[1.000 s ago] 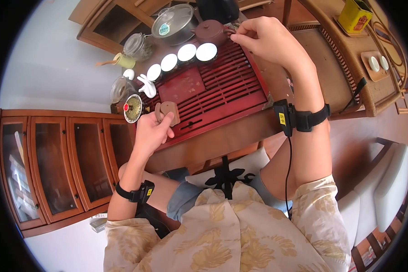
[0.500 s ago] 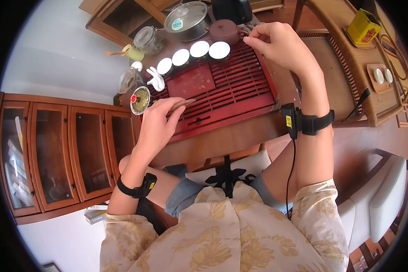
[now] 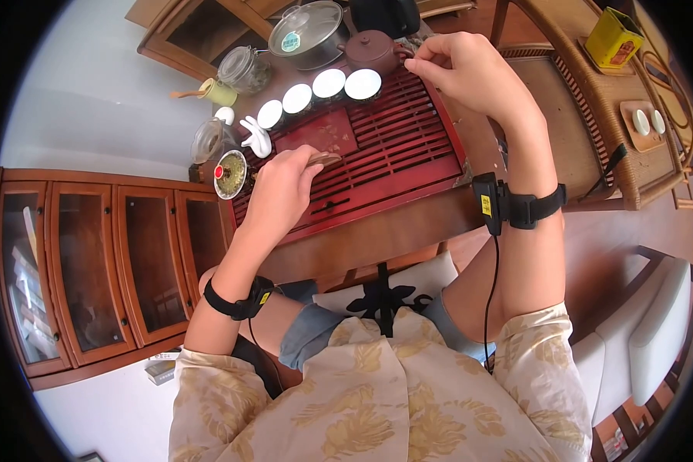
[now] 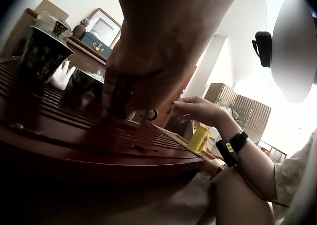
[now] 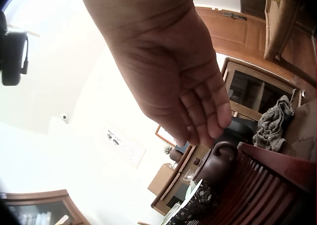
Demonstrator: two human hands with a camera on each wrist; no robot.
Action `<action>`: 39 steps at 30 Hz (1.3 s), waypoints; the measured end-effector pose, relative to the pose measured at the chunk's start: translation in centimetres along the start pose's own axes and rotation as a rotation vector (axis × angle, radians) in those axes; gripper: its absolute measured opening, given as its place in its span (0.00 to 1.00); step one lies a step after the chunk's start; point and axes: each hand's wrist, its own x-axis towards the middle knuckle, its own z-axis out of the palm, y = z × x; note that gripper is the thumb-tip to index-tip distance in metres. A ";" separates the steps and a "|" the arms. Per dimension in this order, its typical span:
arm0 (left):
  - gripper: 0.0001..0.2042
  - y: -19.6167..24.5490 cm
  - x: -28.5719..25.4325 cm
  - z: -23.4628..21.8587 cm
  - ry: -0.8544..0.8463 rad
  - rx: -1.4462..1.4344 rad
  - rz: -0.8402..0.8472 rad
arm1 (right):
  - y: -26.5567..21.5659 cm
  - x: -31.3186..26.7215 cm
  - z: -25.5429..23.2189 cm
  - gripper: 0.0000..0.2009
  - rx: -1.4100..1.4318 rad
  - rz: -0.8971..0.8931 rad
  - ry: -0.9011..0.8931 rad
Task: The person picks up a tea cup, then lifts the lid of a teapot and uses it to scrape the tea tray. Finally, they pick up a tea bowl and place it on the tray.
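In the head view, my left hand [image 3: 279,192] pinches a flat brown wooden coaster [image 3: 325,159], seen nearly edge-on over the slatted red tea tray [image 3: 408,165]. The left wrist view shows the back of that hand dark, hiding most of the coaster. My right hand [image 3: 473,77] hovers beside the brown teapot [image 3: 371,51], fingertips close to its handle. In the right wrist view its fingers are loosely bent above the teapot handle [image 5: 225,150], gripping nothing. A lidded patterned gaiwan [image 3: 231,174] stands left of my left hand.
Along the tray's far side is a row of white-topped cups [image 3: 329,85], with a white hand-shaped figurine [image 3: 256,137] at its left. Behind are a glass jar [image 3: 244,71] and a lidded pot [image 3: 308,35]. A wicker stand [image 3: 627,146] is at right.
My left hand has turned over, back of the hand now upward, and moved up and right over the tray with the coaster. My right hand stays by the teapot handle.
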 end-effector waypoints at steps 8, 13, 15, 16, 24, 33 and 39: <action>0.06 0.5 -0.4 -0.4 0.014 0.011 0.033 | 0.0 0.0 0.1 0.15 0.004 0.002 -0.006; 0.09 0.9 -2.5 0.1 0.059 0.047 0.100 | 0.0 0.0 -0.1 0.15 0.000 0.006 -0.022; 0.10 1.3 -3.5 0.2 0.054 0.047 0.106 | 0.1 -0.1 0.1 0.15 0.000 -0.007 -0.014; 0.11 1.5 -3.8 0.2 0.040 0.037 0.103 | 0.1 0.0 0.1 0.15 0.000 -0.016 -0.010; 0.11 4.0 -7.4 -1.4 -0.054 0.012 0.078 | -0.2 -0.1 0.1 0.15 -0.010 0.001 -0.014; 0.11 3.5 -5.3 -2.0 -0.069 -0.316 -0.204 | -0.4 0.0 0.2 0.15 -0.002 0.042 -0.049; 0.16 0.6 -2.4 -1.3 -0.301 -0.566 -0.379 | -0.3 0.0 0.0 0.15 -0.007 0.017 -0.045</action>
